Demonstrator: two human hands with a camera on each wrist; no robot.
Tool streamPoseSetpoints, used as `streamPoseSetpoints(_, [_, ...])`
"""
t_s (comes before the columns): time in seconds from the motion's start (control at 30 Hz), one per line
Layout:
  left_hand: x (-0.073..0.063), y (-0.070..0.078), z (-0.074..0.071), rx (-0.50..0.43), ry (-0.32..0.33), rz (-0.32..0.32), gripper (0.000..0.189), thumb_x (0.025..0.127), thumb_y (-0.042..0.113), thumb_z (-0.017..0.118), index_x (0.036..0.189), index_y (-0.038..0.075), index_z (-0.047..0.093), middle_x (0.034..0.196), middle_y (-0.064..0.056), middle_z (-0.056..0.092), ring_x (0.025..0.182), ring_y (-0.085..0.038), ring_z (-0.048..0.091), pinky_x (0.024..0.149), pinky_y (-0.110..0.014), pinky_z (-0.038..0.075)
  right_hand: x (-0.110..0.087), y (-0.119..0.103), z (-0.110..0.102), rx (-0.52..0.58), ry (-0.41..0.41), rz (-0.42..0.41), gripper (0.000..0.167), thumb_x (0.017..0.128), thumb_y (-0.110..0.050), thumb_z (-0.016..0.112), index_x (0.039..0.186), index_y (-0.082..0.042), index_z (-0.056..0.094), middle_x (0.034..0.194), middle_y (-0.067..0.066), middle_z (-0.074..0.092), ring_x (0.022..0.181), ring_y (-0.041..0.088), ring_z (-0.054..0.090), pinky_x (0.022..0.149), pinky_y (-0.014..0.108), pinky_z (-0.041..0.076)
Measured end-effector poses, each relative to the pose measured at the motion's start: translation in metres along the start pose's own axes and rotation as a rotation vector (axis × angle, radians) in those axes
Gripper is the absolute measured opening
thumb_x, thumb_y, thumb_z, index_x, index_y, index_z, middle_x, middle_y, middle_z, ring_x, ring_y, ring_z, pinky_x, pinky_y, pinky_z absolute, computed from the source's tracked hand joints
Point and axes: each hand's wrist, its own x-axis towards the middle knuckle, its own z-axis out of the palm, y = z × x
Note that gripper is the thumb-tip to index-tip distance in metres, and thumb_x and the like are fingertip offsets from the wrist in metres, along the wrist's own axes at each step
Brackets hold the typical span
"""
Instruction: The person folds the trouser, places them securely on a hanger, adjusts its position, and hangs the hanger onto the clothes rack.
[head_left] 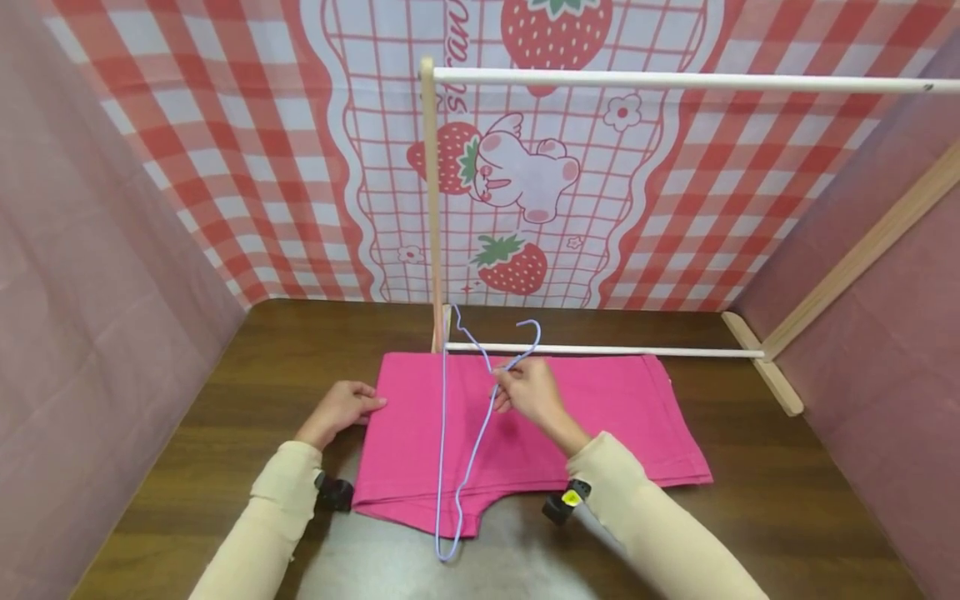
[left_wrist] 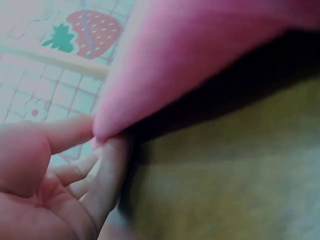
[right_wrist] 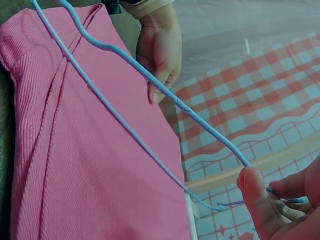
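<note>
Folded pink trousers (head_left: 600, 425) lie flat on the brown table, a curved crotch edge facing me. At their left edge my left hand (head_left: 341, 410) pinches the fabric; the left wrist view shows thumb and fingers on the trousers' (left_wrist: 165, 65) folded edge. Above the cloth, my right hand (head_left: 531, 390) grips a light blue wire hanger (head_left: 442, 433) by one shoulder, close below the hook. The hanger is tilted, its long side running over the left part of the trousers. In the right wrist view the hanger (right_wrist: 175, 100) crosses in front of the cloth.
A rack stands behind the trousers, with a wooden post (head_left: 433, 208), a white top rail (head_left: 675, 81) and a white lower rail (head_left: 637, 351). Its right foot (head_left: 772, 375) rests on the table (head_left: 247, 392). A strawberry-print curtain (head_left: 360, 167) hangs at the back.
</note>
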Motion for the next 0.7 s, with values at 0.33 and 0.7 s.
streamPoseSetpoints(0.33, [-0.0018,-0.002,-0.0024,-0.023,-0.115,0.033,0.034,0.094,0.01,0.061,0.114,-0.018,0.057,0.095,-0.014,0.069,0.076,-0.01,0.066,0.074,-0.032,0.059,-0.0015,0.0025,-0.0024,-0.014,0.012,0.008,0.02,0.095,0.001,0.055,0.101,0.019,0.062,0.069,0.027,0.067,0.043,0.006,0.059,0.052,0.038,0.058])
streamPoseSetpoints(0.7, [-0.0079,0.0077,0.0007,-0.1,-0.082,0.039,0.03,0.093,0.008,0.062,0.111,-0.015,0.057,0.081,-0.002,0.067,0.068,-0.009,0.066,0.069,-0.03,0.059,-0.0032,0.0009,0.0004,-0.022,0.001,0.005,0.018,0.095,0.001,0.055,0.101,0.016,0.063,0.068,0.027,0.066,0.044,0.007,0.059,0.05,0.033,0.057])
